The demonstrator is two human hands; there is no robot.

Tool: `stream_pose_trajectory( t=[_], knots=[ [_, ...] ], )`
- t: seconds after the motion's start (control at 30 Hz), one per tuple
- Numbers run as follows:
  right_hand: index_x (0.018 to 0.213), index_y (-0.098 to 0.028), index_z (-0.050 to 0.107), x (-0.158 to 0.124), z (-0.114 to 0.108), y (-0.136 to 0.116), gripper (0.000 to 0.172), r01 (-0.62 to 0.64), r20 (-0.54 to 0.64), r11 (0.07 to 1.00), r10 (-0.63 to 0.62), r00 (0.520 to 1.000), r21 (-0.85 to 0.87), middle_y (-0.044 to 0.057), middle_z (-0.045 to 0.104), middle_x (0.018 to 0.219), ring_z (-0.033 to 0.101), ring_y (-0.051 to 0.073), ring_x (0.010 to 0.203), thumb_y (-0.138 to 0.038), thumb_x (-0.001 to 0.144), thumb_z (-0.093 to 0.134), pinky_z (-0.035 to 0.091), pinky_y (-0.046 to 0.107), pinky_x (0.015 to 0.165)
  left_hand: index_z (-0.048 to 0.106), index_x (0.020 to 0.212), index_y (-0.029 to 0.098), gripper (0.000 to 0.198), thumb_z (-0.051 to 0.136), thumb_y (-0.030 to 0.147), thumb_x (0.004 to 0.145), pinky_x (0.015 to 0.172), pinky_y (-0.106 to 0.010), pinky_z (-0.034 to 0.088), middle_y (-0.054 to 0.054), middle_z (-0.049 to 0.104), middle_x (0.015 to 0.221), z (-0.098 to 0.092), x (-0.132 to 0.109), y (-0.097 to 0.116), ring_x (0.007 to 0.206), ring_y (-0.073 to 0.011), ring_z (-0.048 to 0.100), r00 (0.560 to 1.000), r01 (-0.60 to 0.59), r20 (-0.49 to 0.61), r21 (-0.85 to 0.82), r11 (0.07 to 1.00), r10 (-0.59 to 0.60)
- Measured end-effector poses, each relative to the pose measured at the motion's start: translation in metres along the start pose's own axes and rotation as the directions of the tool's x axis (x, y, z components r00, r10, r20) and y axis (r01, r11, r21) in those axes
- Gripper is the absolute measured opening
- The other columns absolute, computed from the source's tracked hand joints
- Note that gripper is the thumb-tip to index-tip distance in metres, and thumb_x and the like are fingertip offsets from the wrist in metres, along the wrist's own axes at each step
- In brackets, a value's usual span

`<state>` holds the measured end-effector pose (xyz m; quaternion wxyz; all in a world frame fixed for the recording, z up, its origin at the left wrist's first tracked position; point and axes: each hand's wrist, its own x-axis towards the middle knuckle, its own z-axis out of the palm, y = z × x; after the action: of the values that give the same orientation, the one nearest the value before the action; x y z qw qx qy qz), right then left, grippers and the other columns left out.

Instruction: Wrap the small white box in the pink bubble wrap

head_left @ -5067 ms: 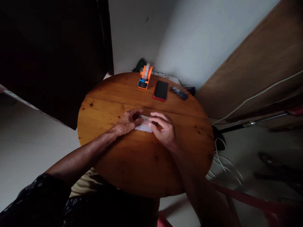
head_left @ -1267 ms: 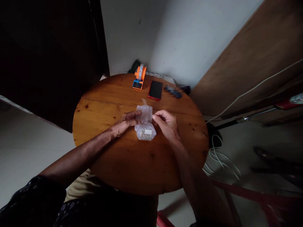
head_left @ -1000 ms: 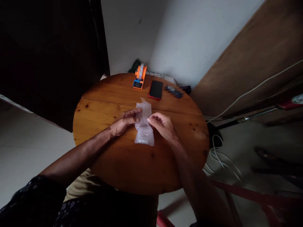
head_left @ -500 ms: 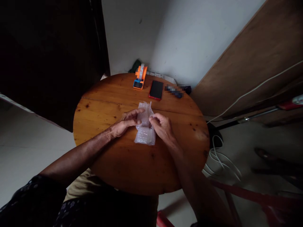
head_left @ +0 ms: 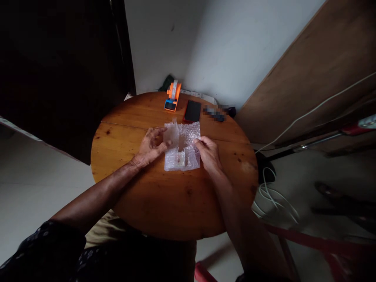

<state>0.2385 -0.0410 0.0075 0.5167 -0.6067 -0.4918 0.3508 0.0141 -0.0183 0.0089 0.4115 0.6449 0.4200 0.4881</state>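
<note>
A sheet of clear bubble wrap [head_left: 192, 160] lies partly unfolded on the round wooden table, between my two hands. In its middle show a brownish patch [head_left: 182, 141] and a small pale rectangular piece [head_left: 181, 158], whose kinds I cannot make out. My right hand [head_left: 209, 153] pinches the wrap's right edge between thumb and fingers. On the other side, my left hand [head_left: 152, 145] has its thumb and fingers spread apart at the raised left flap, touching it; the fingertips are slightly blurred.
An orange tape dispenser [head_left: 173, 96] stands at the table's [head_left: 132, 203] far side. Beside it lie a dark phone with a red edge [head_left: 192, 111] and a pixelated dark object [head_left: 214, 113]. A white cable [head_left: 268, 192] coils on the floor at right.
The bubble wrap has been spread wider, its right part drawn out to the right by my right hand. The middle now shows. My left hand has shifted slightly left.
</note>
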Motion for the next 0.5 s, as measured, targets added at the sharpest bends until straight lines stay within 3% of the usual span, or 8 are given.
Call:
stream_pose_trajectory(
  t=[0.1, 0.27, 0.4, 0.5],
  knots=[
    [0.071, -0.024, 0.057, 0.001, 0.000, 0.001, 0.026, -0.015, -0.016, 1.000, 0.015, 1.000, -0.014, -0.003, 0.057, 0.061, 0.053, 0.015, 0.060, -0.049, 0.072, 0.063, 0.039, 0.027, 0.053, 0.070, 0.109, 0.015, 0.053, 0.073, 0.058, 0.078, 0.087, -0.041, 0.054, -0.010, 0.065, 0.101, -0.002, -0.005, 0.009, 0.095, -0.0237, 0.063, 0.989, -0.144, 0.043, 0.131, 0.981, 0.139],
    [0.075, -0.024, 0.061, 0.000, 0.000, 0.000, 0.024, -0.035, -0.006, 0.999, 0.035, 0.999, -0.031, -0.003, 0.061, 0.064, 0.053, 0.015, 0.059, -0.047, 0.074, 0.063, 0.040, 0.027, 0.053, 0.069, 0.109, 0.013, 0.059, 0.078, 0.058, 0.072, 0.077, -0.036, 0.054, -0.008, 0.066, 0.094, 0.004, -0.014, 0.018, 0.084, -0.0208, 0.062, 0.966, -0.229, 0.169, 0.190, 0.955, 0.198],
    [0.074, -0.024, 0.062, 0.000, 0.001, 0.001, 0.023, -0.009, -0.002, 1.000, 0.009, 1.000, -0.028, -0.002, 0.064, 0.066, 0.054, 0.016, 0.061, -0.047, 0.075, 0.063, 0.041, 0.027, 0.055, 0.067, 0.113, 0.017, 0.049, 0.075, 0.041, 0.071, 0.069, -0.030, 0.048, -0.005, 0.066, 0.092, 0.011, -0.016, 0.013, 0.078, -0.0172, 0.059, 0.981, -0.137, 0.166, 0.214, 0.967, 0.102],
    [0.074, -0.024, 0.061, 0.003, 0.000, 0.004, 0.022, -0.013, -0.012, 1.000, 0.013, 1.000, -0.023, 0.000, 0.066, 0.067, 0.056, 0.017, 0.062, -0.046, 0.074, 0.063, 0.042, 0.028, 0.056, 0.064, 0.113, 0.017, 0.044, 0.063, 0.028, 0.070, 0.065, -0.028, 0.043, 0.001, 0.059, 0.077, 0.011, -0.012, 0.005, 0.067, -0.0134, 0.053, 0.997, 0.002, 0.071, 0.084, 0.996, -0.008]
  ],
)
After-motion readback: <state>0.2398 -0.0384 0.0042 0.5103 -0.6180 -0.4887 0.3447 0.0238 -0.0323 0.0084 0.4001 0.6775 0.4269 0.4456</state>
